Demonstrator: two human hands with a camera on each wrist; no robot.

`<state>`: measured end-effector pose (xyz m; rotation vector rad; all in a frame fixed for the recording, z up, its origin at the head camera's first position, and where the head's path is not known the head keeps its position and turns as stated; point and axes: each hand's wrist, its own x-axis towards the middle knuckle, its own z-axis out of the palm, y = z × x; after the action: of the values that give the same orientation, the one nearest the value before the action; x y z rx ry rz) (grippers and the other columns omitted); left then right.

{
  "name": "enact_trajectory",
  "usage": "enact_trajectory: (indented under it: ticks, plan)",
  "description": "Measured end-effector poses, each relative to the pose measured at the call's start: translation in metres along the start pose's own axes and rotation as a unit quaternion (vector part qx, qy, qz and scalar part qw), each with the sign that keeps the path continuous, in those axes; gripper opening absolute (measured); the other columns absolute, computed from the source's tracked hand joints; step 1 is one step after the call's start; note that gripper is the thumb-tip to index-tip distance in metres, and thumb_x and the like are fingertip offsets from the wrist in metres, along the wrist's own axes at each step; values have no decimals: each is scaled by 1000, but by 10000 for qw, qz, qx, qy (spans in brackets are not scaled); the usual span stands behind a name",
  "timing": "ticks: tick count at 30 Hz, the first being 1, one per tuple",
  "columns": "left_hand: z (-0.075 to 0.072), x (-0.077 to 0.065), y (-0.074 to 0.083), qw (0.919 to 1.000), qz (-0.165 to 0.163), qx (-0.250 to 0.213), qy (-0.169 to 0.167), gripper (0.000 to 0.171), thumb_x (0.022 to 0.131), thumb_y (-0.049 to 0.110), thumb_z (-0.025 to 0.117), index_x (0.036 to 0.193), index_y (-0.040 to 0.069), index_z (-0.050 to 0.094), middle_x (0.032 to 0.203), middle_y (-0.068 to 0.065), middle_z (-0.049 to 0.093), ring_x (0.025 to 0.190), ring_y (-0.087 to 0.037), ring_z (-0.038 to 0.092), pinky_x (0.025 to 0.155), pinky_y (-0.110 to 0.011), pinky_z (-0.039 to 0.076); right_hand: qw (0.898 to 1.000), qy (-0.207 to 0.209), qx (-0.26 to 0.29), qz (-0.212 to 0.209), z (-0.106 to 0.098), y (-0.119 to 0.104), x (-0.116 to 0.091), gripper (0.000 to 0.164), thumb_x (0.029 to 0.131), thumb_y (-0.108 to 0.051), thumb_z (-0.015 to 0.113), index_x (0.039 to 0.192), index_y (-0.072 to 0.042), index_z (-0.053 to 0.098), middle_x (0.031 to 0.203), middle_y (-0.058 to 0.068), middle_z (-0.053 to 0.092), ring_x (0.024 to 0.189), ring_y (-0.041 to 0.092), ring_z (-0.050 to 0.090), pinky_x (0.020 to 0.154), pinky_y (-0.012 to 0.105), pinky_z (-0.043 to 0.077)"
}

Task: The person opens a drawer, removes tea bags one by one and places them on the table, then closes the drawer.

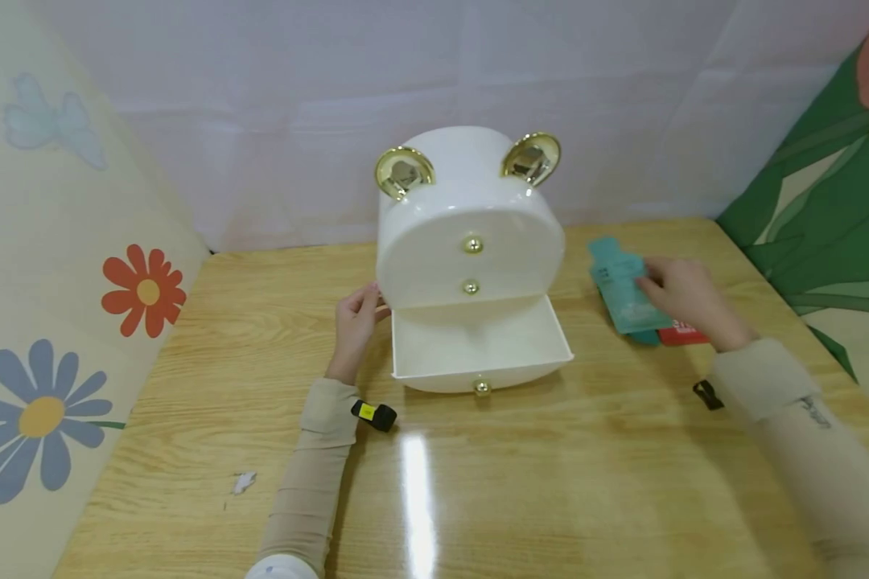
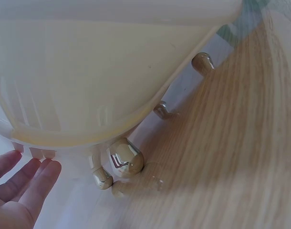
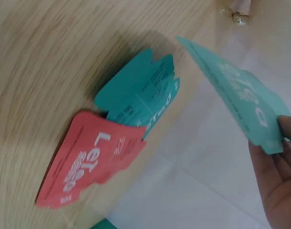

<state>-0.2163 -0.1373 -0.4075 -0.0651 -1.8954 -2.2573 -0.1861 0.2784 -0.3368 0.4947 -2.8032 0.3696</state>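
A white drawer box (image 1: 434, 265) with gold bear ears stands mid-table. Its bottom drawer (image 1: 478, 338) is pulled out, and no contents show inside. My left hand (image 1: 355, 326) touches the box's left side with extended fingertips, seen also at the box's edge in the left wrist view. Off to the right, my right hand (image 1: 684, 293) pinches a light teal flat packet (image 3: 238, 93) by one end, holding it above the table. Below it lie a darker teal packet (image 3: 136, 88) and a red packet (image 3: 93, 160) with white lettering, the two overlapping.
A black strap with a yellow label (image 1: 373, 414) is beside the left cuff. Near the right cuff is a small black clip-like item (image 1: 708, 395). A pale scrap or worn mark (image 1: 244, 482) shows at the table's front left. Flower-printed panels flank the wooden table (image 1: 550, 482).
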Motion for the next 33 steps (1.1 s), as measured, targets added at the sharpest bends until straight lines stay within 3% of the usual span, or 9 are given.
enact_trajectory:
  ticks: [2,4,7,9,18,24,27,33]
  plan:
    - [0,0,0,10000,-19,-24,11,31,96,8,43,105,-18,56,82,0,61,80,-17,59,72,-27,56,9992,-239,185,265,4,0,5,14,88,-4,53,82,9,53,59,19,52,49,27,47,45,37,44]
    - [0,1,-1,10000,-23,-23,6,30,96,8,43,106,-18,56,83,0,61,81,-20,59,72,-27,56,9963,-509,344,604,7,0,10,27,89,-6,52,101,18,53,79,33,58,66,41,56,59,50,52]
    - [0,1,-1,10000,-26,-17,-3,30,96,7,43,107,-17,56,84,-1,61,83,-23,59,72,-27,56,9918,-775,461,909,14,1,17,41,89,-7,51,115,24,44,102,42,50,92,51,50,76,62,46]
    - [0,1,-2,10000,-16,12,-17,30,96,8,43,106,-17,56,84,-1,62,84,-23,59,72,-27,56,9899,-834,509,1030,18,3,21,42,88,-7,51,115,25,43,103,43,49,94,52,49,77,62,46]
    - [-1,2,-3,10000,15,66,-23,31,96,8,43,107,-17,57,83,-1,61,80,-16,59,72,-26,56,9870,-787,444,1327,34,11,32,39,84,-10,53,102,25,49,95,39,54,86,50,52,74,57,47]
    - [-1,2,-2,9999,4,116,-4,30,96,8,43,107,-17,57,84,-2,61,81,-18,59,73,-29,56,9855,-584,373,1551,43,9,33,33,80,-9,54,90,22,55,88,36,56,80,47,52,72,55,46]
    - [-1,2,-2,10000,-9,82,17,30,96,8,43,108,-17,56,85,-3,61,81,-18,59,72,-26,56,9827,-596,283,1728,46,6,34,30,81,-11,53,84,19,57,84,33,58,76,43,53,68,52,45]
    - [0,1,0,10000,-1,6,-3,30,96,7,43,108,-18,56,85,-2,61,83,-21,59,71,-26,56,9794,-715,-58,1886,48,5,34,33,82,-14,54,54,2,47,55,14,47,57,31,46,55,45,39]
